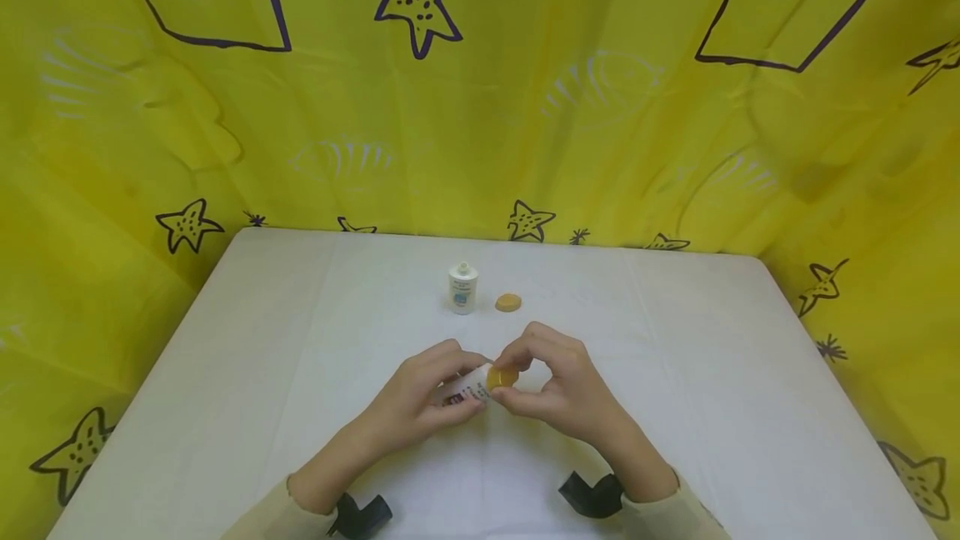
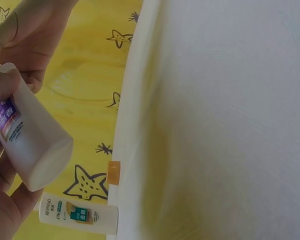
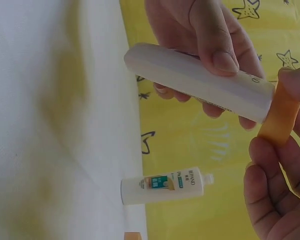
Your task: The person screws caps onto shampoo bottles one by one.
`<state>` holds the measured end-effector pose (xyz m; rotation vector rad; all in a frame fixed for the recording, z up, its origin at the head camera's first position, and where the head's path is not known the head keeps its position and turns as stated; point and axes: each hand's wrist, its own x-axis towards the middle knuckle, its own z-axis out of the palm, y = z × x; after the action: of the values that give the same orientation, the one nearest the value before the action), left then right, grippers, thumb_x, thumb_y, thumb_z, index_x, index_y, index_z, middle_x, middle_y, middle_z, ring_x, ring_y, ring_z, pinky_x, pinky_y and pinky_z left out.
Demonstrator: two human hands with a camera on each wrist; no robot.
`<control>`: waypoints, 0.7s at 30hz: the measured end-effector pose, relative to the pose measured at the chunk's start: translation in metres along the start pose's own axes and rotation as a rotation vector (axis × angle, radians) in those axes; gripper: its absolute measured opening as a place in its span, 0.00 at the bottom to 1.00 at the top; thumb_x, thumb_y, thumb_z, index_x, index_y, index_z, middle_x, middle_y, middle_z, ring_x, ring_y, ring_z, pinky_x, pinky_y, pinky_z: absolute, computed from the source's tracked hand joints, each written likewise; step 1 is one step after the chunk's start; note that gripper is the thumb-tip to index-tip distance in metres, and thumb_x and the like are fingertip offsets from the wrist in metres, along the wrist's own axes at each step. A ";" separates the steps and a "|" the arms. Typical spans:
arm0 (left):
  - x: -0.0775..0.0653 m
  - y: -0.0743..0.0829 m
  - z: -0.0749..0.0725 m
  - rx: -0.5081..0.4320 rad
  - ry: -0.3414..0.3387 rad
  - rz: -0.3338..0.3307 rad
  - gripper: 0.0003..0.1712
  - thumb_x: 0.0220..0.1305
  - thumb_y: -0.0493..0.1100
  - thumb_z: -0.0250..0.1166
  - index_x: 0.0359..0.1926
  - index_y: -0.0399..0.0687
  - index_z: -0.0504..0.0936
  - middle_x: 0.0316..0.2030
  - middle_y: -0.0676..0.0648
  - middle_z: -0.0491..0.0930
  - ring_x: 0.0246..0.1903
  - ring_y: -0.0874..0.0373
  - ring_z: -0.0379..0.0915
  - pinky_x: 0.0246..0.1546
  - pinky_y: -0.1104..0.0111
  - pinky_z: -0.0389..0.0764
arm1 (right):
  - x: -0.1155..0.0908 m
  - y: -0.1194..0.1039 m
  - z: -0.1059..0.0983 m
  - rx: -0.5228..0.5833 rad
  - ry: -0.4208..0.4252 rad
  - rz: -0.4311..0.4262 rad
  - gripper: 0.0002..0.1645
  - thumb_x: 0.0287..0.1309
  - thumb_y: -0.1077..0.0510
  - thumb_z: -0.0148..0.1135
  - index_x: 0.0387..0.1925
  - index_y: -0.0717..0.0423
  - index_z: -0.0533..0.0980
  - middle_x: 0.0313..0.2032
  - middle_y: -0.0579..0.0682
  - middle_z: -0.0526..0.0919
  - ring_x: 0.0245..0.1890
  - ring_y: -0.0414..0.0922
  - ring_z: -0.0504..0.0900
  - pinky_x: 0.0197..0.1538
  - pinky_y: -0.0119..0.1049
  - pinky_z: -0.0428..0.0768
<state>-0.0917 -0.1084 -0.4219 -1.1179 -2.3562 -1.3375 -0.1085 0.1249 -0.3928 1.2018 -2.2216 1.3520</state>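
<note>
My left hand (image 1: 420,394) grips a white bottle (image 3: 200,82) with a purple label patch, its base tilted toward me and to the left. At the bottle's top end is an orange cap (image 3: 280,116), pinched between the thumb and fingers of my right hand (image 1: 558,377). Beyond the hands a second white bottle (image 1: 462,290), with a green label patch and a bare nozzle, stands upright on the table. Just right of it lies another orange cap (image 1: 508,302).
A white cloth covers the table (image 1: 225,373). Yellow curtains (image 1: 480,107) with starfish drawings hang behind it and along both sides. Black straps with blocks (image 1: 592,494) sit at my wrists, close to the front of the table.
</note>
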 end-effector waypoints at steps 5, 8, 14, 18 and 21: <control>0.001 0.001 0.002 0.066 0.030 0.026 0.19 0.61 0.44 0.71 0.53 0.55 0.80 0.32 0.59 0.71 0.29 0.66 0.66 0.27 0.81 0.68 | -0.001 0.001 0.001 -0.003 0.025 -0.001 0.16 0.45 0.60 0.77 0.35 0.45 0.79 0.32 0.39 0.81 0.32 0.36 0.77 0.34 0.28 0.78; 0.000 0.002 0.003 0.093 0.044 0.034 0.19 0.61 0.44 0.71 0.53 0.54 0.80 0.32 0.59 0.70 0.27 0.64 0.66 0.27 0.83 0.66 | -0.001 0.001 0.002 -0.002 0.028 0.013 0.15 0.46 0.60 0.77 0.34 0.46 0.79 0.32 0.39 0.80 0.31 0.35 0.78 0.33 0.28 0.79; 0.001 0.002 0.004 0.130 0.065 0.050 0.19 0.60 0.45 0.71 0.53 0.54 0.80 0.32 0.59 0.70 0.28 0.67 0.65 0.27 0.84 0.66 | -0.001 -0.001 0.002 0.000 0.034 0.056 0.15 0.46 0.59 0.77 0.34 0.47 0.79 0.32 0.39 0.80 0.30 0.35 0.78 0.31 0.28 0.79; 0.001 0.003 0.004 0.160 0.088 0.067 0.20 0.59 0.44 0.72 0.52 0.52 0.81 0.32 0.58 0.70 0.29 0.69 0.63 0.28 0.84 0.66 | -0.001 -0.001 0.002 -0.008 0.036 0.097 0.15 0.47 0.58 0.78 0.34 0.46 0.78 0.31 0.38 0.80 0.30 0.35 0.78 0.31 0.29 0.79; 0.001 0.004 0.005 0.180 0.105 0.070 0.20 0.58 0.44 0.72 0.52 0.52 0.81 0.32 0.58 0.71 0.29 0.69 0.63 0.27 0.84 0.66 | -0.001 -0.002 0.002 -0.010 0.034 0.123 0.15 0.47 0.58 0.78 0.34 0.47 0.78 0.31 0.38 0.81 0.29 0.35 0.78 0.30 0.29 0.80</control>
<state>-0.0891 -0.1030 -0.4219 -1.0409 -2.2868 -1.1083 -0.1060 0.1236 -0.3937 1.0459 -2.3094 1.3940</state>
